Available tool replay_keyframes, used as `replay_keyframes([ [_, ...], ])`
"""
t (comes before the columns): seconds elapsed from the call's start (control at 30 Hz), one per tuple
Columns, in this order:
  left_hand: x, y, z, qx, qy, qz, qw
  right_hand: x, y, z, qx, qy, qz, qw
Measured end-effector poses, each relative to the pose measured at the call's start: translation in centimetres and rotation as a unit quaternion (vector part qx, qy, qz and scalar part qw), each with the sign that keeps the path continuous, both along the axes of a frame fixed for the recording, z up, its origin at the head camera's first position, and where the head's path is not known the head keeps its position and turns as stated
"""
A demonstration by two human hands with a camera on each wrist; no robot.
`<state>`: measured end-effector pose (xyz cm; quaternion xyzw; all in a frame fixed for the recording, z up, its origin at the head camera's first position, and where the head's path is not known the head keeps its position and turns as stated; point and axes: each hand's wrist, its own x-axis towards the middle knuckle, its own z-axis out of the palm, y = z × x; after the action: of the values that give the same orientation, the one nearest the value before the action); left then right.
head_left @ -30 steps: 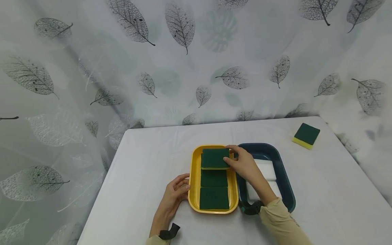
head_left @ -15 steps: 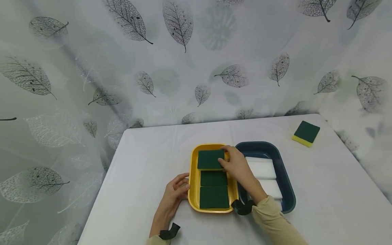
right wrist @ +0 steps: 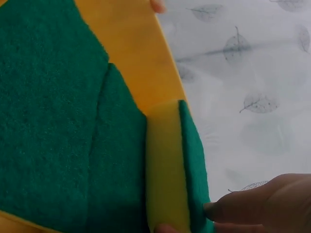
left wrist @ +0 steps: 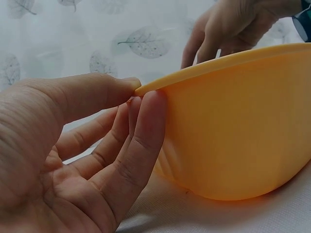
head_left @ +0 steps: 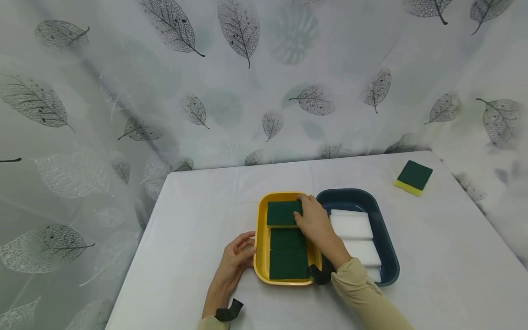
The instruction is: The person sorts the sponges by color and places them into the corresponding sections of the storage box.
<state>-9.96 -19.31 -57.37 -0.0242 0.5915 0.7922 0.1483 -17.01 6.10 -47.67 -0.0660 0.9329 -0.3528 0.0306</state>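
Note:
My right hand [head_left: 316,221] grips the far sponge [head_left: 283,213], green on top and yellow below, by its right edge inside the yellow tray [head_left: 261,229]. In the right wrist view this sponge [right wrist: 167,170] stands higher than the flat green tops beside it. Two more sponges, a middle one [head_left: 288,239] and a near one [head_left: 288,264], lie green side up in the tray. My left hand [head_left: 236,259] holds the tray's left side. In the left wrist view its thumb and fingers pinch the rim [left wrist: 218,63].
A dark blue tray [head_left: 383,229] with several white foam blocks [head_left: 351,227] stands right beside the yellow one, partly behind my right forearm. One more green and yellow sponge [head_left: 414,178] lies at the table's back right corner. Leaf-printed curtains hang behind and at the sides.
My right hand has shifted a little left with the far sponge, bringing it further over the yellow tray. The left hand has stayed on the rim.

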Motion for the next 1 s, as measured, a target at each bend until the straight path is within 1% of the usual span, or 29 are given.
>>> replay_keyframes([
  [0.1, -0.03, 0.07, 0.0, 0.003, 0.0, 0.0, 1.0, 0.01, -0.16, -0.11, 0.018, 0.002, -0.003, 0.9998],
  [0.23, -0.05, 0.1, 0.04, 0.005, 0.001, -0.001, 1.0, 0.15, -0.35, -0.25, 0.032, 0.019, -0.005, 0.9993],
  [0.43, -0.04, 0.04, 0.17, 0.004, -0.002, 0.005, 1.0, 0.27, -0.72, -0.12, 0.059, 0.031, 0.002, 0.9977],
  [0.7, -0.03, 0.01, 0.1, 0.005, -0.003, 0.005, 1.0, 0.62, -0.77, -0.02, 0.109, 0.066, 0.018, 0.9917],
  [0.83, -0.01, -0.03, 0.03, 0.006, -0.001, 0.002, 1.0, 0.59, -0.69, -0.15, 0.123, 0.086, 0.026, 0.9883],
  [0.93, -0.04, -0.04, -0.01, 0.006, 0.001, 0.001, 1.0, 0.38, -0.48, -0.2, 0.125, 0.087, 0.037, 0.9877],
  [1.0, -0.07, -0.05, -0.04, 0.006, 0.001, 0.0, 1.0, 0.2, -0.18, -0.16, 0.125, 0.078, 0.049, 0.9878],
])
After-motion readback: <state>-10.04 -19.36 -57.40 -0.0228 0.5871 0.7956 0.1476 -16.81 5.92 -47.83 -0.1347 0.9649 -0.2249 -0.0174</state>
